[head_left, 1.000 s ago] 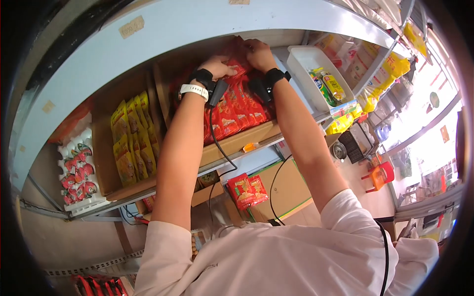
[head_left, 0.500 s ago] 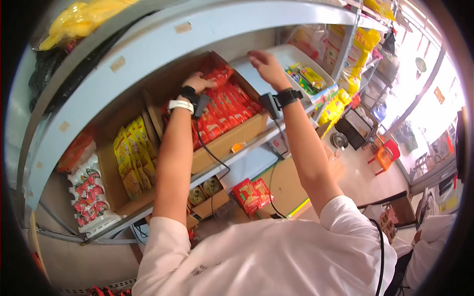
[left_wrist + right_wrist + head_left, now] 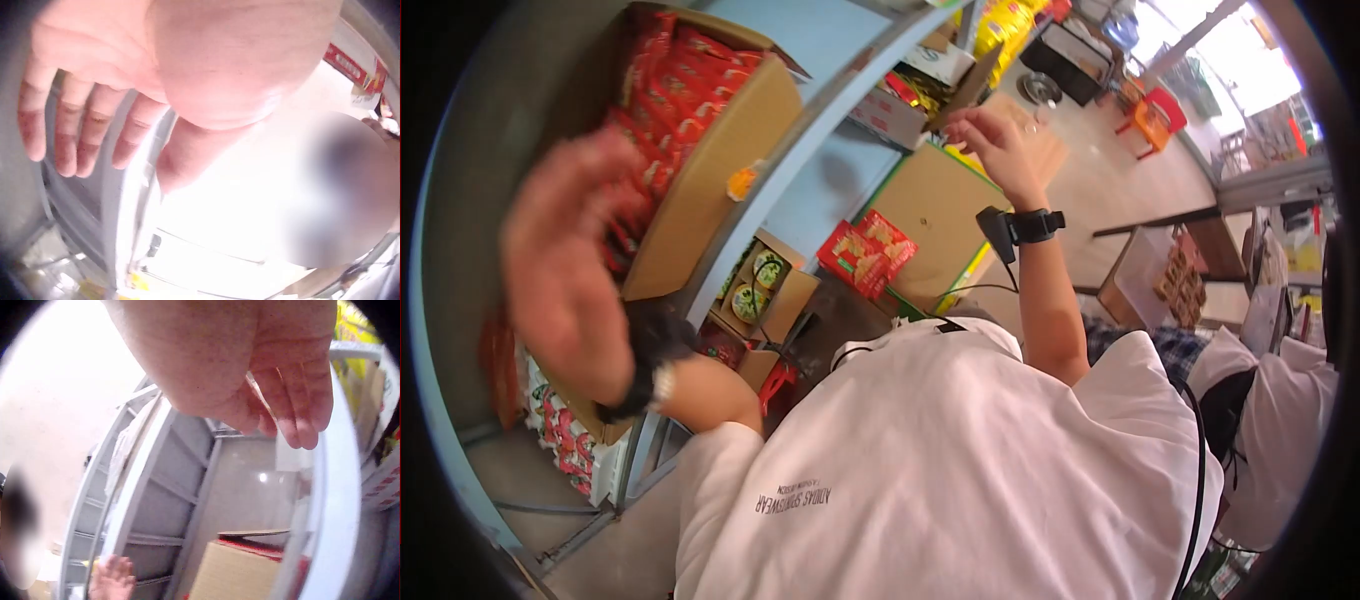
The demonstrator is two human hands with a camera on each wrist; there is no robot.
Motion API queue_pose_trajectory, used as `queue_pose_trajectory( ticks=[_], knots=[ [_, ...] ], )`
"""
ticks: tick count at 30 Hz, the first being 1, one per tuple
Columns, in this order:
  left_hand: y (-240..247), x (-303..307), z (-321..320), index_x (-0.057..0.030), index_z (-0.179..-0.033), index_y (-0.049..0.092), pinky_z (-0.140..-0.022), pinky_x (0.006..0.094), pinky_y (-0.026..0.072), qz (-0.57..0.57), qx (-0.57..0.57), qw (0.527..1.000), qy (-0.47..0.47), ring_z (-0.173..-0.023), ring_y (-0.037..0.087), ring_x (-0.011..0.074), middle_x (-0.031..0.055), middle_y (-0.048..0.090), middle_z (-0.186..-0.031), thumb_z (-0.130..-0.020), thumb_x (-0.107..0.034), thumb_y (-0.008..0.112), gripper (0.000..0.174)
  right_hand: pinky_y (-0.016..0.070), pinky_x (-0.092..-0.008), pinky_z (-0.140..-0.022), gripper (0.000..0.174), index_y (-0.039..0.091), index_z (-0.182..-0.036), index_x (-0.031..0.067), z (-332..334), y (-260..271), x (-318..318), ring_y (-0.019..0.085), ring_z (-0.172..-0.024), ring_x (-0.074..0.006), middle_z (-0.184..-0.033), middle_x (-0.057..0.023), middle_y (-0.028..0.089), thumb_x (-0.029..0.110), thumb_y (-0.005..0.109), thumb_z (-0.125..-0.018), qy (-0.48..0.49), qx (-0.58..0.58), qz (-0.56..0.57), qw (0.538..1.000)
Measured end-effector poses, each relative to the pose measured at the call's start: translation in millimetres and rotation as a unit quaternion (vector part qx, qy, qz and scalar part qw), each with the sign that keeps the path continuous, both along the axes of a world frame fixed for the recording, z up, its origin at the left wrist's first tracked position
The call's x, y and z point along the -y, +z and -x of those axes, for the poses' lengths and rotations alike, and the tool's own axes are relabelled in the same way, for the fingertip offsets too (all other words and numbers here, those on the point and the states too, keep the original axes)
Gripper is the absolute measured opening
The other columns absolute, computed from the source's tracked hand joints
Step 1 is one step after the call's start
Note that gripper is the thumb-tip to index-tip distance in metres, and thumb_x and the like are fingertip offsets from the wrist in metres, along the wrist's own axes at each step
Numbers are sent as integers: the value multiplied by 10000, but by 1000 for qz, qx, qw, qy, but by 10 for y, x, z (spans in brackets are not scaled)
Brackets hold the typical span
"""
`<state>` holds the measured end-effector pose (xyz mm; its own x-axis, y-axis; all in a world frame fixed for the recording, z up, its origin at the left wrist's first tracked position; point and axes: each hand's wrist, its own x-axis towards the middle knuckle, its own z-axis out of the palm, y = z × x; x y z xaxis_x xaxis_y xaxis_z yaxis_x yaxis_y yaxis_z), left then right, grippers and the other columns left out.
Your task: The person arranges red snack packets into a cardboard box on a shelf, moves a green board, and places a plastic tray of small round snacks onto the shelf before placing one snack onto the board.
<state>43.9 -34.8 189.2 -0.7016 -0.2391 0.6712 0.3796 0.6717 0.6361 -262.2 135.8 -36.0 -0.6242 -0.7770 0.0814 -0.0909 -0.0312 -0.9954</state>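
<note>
My left hand (image 3: pixel 570 270), blurred, is raised in front of the box of red packets (image 3: pixel 690 90) on the shelf, at the left of the head view. In the left wrist view the left hand (image 3: pixel 106 75) has its fingers extended and holds nothing. My right hand (image 3: pixel 1005 150) is in the air to the right of the shelf edge, fingers loosely bent with nothing in them. The right wrist view shows the right hand (image 3: pixel 275 375) empty, its fingers relaxed. Two red packets (image 3: pixel 868 252) lie below, between my hands.
Under the shelf stands a carton of green-lidded tubs (image 3: pixel 750 300). A large cardboard box (image 3: pixel 935 220) is beside the red packets. White trays of red items (image 3: pixel 565 440) are at lower left. An orange chair (image 3: pixel 1150 120) and another person in a white shirt (image 3: pixel 1280 430) are at the right.
My left hand has come off the red packets and away from the box's inside. The right hand has moved down and right, away from the shelf. The head view has turned rightward and down.
</note>
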Motion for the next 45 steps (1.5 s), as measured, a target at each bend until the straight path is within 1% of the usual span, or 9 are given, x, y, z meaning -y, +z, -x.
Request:
queue_pose_trajectory(
  ticks=[4, 10, 15, 18, 26, 36, 38, 40, 45],
  knots=[
    [-1027, -442, 251, 41, -1214, 477, -851, 324, 449, -231, 204, 942, -129, -1046, 560, 215, 135, 572, -1140, -839, -248, 624, 496, 470, -261, -648, 163, 592, -947, -8, -59, -1043, -354, 578, -704, -105, -774, -36, 616, 126, 537, -873, -2, 1, -118, 993],
    [-3201, -457, 422, -56, -1200, 491, -798, 273, 450, -499, 456, 737, -10, -999, 559, 142, 80, 583, -1087, -919, -276, 523, 358, 481, -273, -625, 207, 602, -949, -10, -421, -2107, -585, 592, -687, -128, -766, -52, 621, 171, 542, -869, 113, 61, -249, 960],
    [-4771, -368, -59, -72, -1199, 473, -756, 328, 467, -650, 482, 550, 206, -1010, 539, 165, 61, 557, -1101, -885, -251, 571, 375, 496, -328, -694, 222, 619, -944, 5, -832, -2742, -389, 635, -756, -214, -834, -118, 658, 174, 583, -804, 182, -19, -290, 939],
    [-5211, -456, -222, -74, -1218, 463, -757, 369, 469, -673, 424, 533, 288, -1076, 510, 190, 79, 538, -1145, -854, -219, 602, 416, 495, -355, -732, 253, 620, -979, 25, -928, -2916, -123, 639, -810, -263, -881, -142, 661, 194, 590, -793, 198, -32, -305, 931],
    [-5620, -563, -79, -60, -1304, 380, -863, 433, 412, -695, 346, 535, 334, -1218, 403, 239, 113, 463, -1278, -828, -157, 622, 543, 491, -359, -753, 321, 595, -993, 10, -1163, -3428, 471, 636, -864, -267, -894, -157, 655, 217, 661, -757, 174, -22, -335, 926],
    [-5576, -854, -77, -137, -951, 570, -583, 272, 453, -737, 346, 516, 266, -701, 574, 125, 2, 624, -861, -828, -168, 632, 141, 487, -378, -764, 338, 594, -1004, 15, -1261, -3454, 217, 619, -916, -322, -934, -207, 634, 64, 624, -671, 153, 8, -302, 941],
    [-5541, -1007, -75, -157, -1001, 554, -602, 282, 456, -743, 354, 512, 246, -728, 577, 125, -9, 623, -880, -825, -180, 634, 194, 484, -365, -744, 228, 596, -885, 14, -1238, -3467, 21, 626, -878, -285, -869, -163, 635, 93, 642, -676, 146, 31, -268, 952],
    [-5624, -1135, -111, -178, -1046, 538, -620, 289, 460, -737, 375, 513, 230, -768, 580, 129, -18, 620, -906, -820, -187, 635, 246, 484, -337, -738, 250, 599, -899, 24, -1125, -3442, -88, 620, -845, -236, -872, -145, 640, 123, 659, -678, 251, 18, -389, 886],
    [-5275, -1370, -24, -131, -1040, 575, -633, 275, 496, -725, 406, 531, 164, -776, 594, 116, -12, 628, -905, -798, -103, 650, 255, 477, -327, -686, 308, 622, -986, 74, -960, -3422, -592, 595, -782, -164, -846, -56, 649, 152, 686, -695, 290, 211, -313, 880]
  ],
)
